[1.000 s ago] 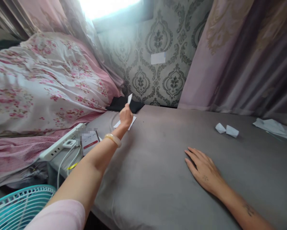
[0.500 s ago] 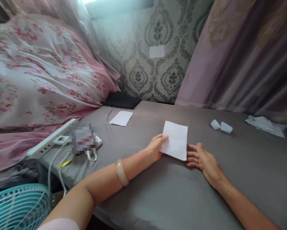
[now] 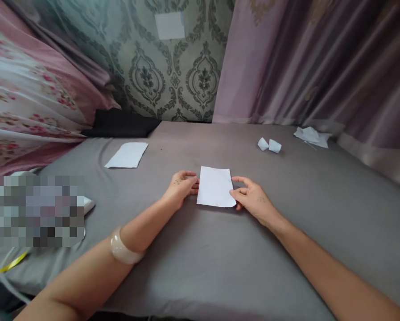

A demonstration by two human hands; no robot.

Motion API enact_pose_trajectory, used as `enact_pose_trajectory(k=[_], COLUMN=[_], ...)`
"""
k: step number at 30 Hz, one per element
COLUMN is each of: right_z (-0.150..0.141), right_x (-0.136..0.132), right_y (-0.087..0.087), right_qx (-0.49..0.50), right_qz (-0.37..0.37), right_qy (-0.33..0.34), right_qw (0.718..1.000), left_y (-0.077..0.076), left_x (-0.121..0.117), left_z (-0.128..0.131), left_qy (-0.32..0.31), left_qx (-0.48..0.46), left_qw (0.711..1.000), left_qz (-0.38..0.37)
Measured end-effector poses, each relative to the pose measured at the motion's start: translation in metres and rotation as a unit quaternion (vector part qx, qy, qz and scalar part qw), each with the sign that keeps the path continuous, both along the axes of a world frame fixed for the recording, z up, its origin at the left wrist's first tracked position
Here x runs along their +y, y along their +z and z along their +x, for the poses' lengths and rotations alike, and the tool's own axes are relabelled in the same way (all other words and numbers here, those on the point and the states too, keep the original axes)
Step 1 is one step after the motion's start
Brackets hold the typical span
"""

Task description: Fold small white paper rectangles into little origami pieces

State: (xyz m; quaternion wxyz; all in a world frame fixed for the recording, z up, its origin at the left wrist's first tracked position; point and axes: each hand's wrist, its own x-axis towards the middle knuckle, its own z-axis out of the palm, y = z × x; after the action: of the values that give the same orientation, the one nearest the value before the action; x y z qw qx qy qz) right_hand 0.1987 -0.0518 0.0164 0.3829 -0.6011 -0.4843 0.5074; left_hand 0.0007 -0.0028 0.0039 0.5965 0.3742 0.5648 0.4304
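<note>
Worn on the head; single view. Looking forward and down across the grey sheet (image 3: 220, 263) from its near side, with left hand (image 3: 183, 189) and right hand (image 3: 253, 198) near mid-frame. Facing patterned wallpaper (image 3: 175, 80) beyond, farther off; taking in curtain (image 3: 300, 58) at upper right.

Your right hand (image 3: 251, 198) pinches a white sheet of paper (image 3: 216, 187) by its right edge over the grey cloth (image 3: 200, 254), your left hand (image 3: 182, 189) at its left edge, with a paper stack (image 3: 128, 155) farther left and two folded papers (image 3: 274, 146) farther right.
</note>
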Motion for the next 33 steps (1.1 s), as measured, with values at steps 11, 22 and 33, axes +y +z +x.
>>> enact_pose_trajectory(k=[11, 22, 33], right_z=[0.011, 0.019, 0.026], right_x=[0.006, 0.006, -0.002], right_y=[-0.001, -0.008, -0.014], right_qx=[0.082, -0.130, -0.356], right_qz=[-0.082, 0.015, 0.310], right_qy=[-0.057, -0.003, 0.168], right_qw=[0.992, 0.991, 0.866], left_y=[0.001, -0.006, 0.001], left_x=[-0.010, -0.005, -0.018], left_z=[-0.025, -0.015, -0.013], left_qy=[-0.299, -0.325, -0.314], left_qx=[0.384, 0.452, 0.459], left_qw=[0.767, 0.713, 0.718], left_qz=[0.419, 0.427, 0.419])
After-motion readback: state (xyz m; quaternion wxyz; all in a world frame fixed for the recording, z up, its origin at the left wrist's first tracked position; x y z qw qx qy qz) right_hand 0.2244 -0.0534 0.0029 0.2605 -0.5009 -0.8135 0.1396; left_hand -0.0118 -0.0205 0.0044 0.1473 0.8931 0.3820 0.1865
